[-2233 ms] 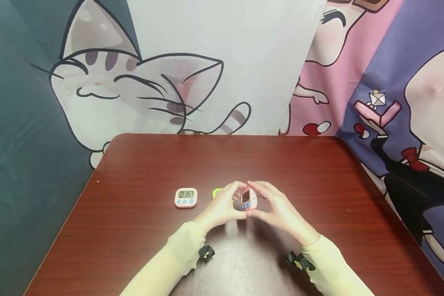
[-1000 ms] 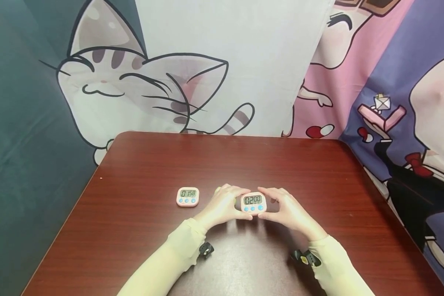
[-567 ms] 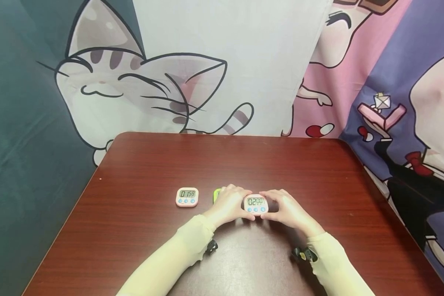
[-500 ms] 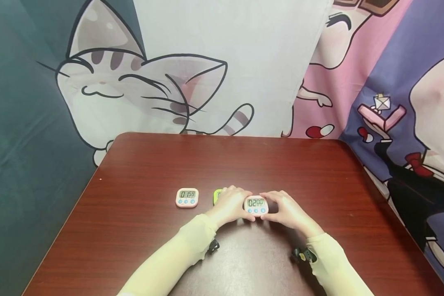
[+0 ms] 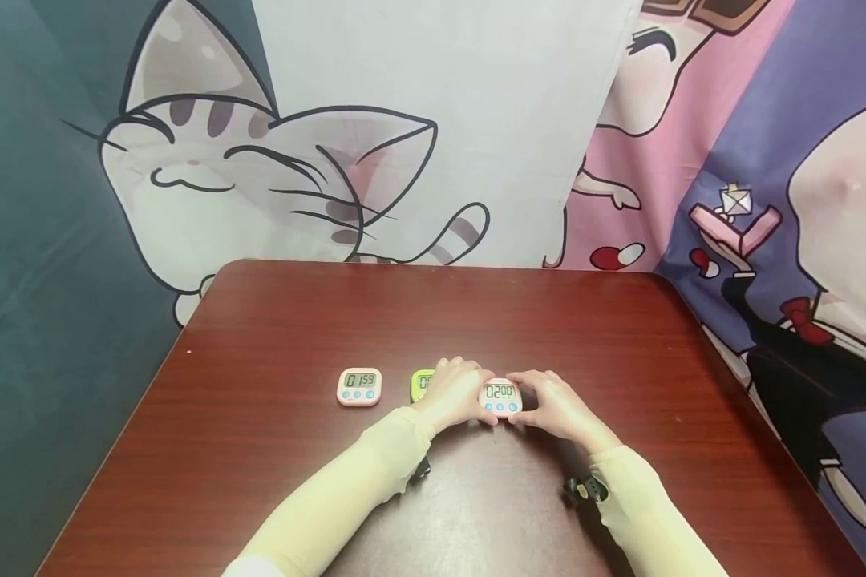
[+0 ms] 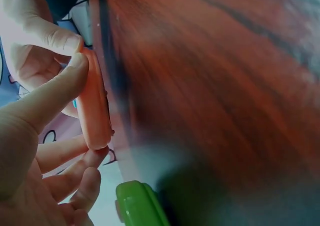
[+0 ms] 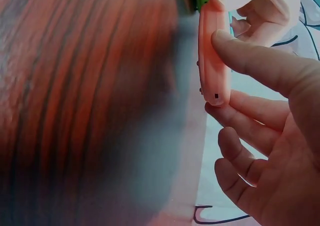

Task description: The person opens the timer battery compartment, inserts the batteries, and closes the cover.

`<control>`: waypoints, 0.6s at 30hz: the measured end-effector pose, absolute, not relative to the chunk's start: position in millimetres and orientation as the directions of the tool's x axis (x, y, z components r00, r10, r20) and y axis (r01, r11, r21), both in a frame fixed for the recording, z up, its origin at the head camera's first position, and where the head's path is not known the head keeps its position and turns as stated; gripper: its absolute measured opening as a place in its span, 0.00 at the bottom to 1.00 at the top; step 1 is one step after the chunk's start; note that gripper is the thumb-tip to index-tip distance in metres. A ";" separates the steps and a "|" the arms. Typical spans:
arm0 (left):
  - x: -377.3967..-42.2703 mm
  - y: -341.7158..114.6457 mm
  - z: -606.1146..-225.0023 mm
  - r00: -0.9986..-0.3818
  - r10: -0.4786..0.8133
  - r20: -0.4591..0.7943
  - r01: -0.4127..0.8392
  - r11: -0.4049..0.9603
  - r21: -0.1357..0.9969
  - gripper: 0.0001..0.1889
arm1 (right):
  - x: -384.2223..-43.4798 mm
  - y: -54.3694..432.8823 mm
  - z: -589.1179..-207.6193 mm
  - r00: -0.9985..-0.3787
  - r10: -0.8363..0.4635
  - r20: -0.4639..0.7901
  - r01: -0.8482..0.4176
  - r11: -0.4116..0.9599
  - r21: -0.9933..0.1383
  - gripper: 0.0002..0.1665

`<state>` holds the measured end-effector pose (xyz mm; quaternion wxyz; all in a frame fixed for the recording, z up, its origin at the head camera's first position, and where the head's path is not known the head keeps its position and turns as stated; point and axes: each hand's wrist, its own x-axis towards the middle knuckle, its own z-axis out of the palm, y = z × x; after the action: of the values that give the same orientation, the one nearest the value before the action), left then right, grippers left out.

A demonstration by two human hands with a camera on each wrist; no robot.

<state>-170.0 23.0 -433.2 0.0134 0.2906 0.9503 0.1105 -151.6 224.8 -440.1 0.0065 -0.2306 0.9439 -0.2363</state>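
Note:
Between both hands is a pale pink digital timer with blue buttons, its display reading 02:00 toward the head camera. My left hand pinches its left side between thumb and fingers. On the right side, my right hand grips it the same way. Both wrist views show the timer's pink edge with thumb below and fingertips above. A green timer stands left of my left hand, which partly hides it. Farther left is a second pink timer reading 01:59.
The timers are on a reddish-brown wooden table with rounded far corners. A cartoon-printed cloth hangs behind it. Dark straps sit at both wrists, the right one more visible.
The held timer, earlier turned sideways, now faces the head camera and sits slightly farther right. My left hand shifted right, uncovering more of the green timer. The left timer's reading went from 01:57 to 01:59.

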 end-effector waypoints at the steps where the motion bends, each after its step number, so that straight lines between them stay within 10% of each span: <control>1: -170.7 23.3 -434.5 -0.834 0.551 0.037 0.545 0.810 0.218 0.37 | -152.3 224.6 -440.5 -0.896 -0.435 0.091 -0.427 0.785 -0.449 0.38; 18: -179.7 31.4 -441.6 -0.849 0.529 0.014 0.523 0.835 0.170 0.38 | -160.2 226.9 -446.8 -0.907 -0.416 0.066 -0.400 0.801 -0.445 0.37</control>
<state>-179.7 31.4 -441.6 0.0167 0.2747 0.9577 0.0837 -160.2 226.9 -446.8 0.0174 -0.2149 0.9489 -0.2306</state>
